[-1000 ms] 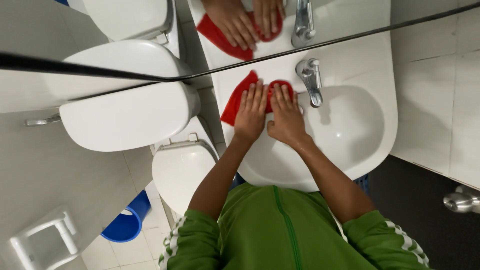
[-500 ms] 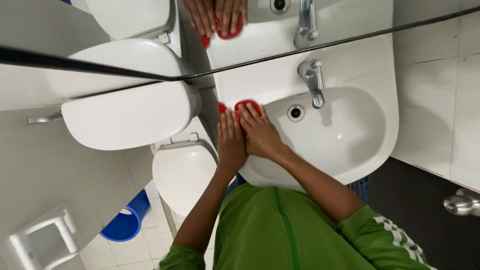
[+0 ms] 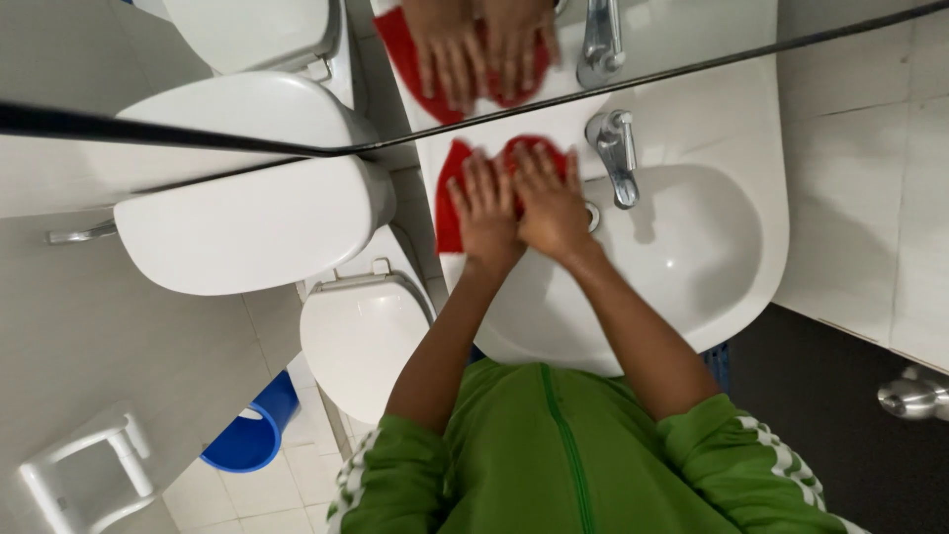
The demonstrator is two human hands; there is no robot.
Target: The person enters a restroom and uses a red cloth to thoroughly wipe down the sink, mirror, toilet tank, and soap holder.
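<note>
1. You look straight down at a white sink [image 3: 732,287] set against a mirror [image 3: 692,40]; the mirror's lower edge runs as a dark line across the top of the view.
2. Your left hand [image 3: 486,208] lies flat on a red cloth [image 3: 450,198], fingers spread and pointing toward the mirror. The grip is open, palm pressing down, not closed around anything.
3. Your right hand [image 3: 549,203] lies flat just beside the left, touching it, also on the cloth. Its fingers are likewise spread, with nothing clamped in them.
4. The cloth rests on the sink's flat back rim, at the left rear corner, between the basin and the mirror. Its left edge reaches close to the sink's outer left edge.
5. A metal tap [image 3: 615,153] stands just right of your right hand, near but not touching. The drain [image 3: 591,216] shows just beside the right wrist.
6. The bowl to the right of your hands is open and bare, with free room there.
7. Left of the sink, a narrow gap separates it from a white toilet tank [image 3: 247,227] and the closed toilet lid [image 3: 361,336] below it.
8. A blue bucket [image 3: 247,435] sits on the tiled floor [image 3: 247,494] at lower left, well apart from your hands.
9. The mirror repeats both hands and the cloth along the top edge.
</note>
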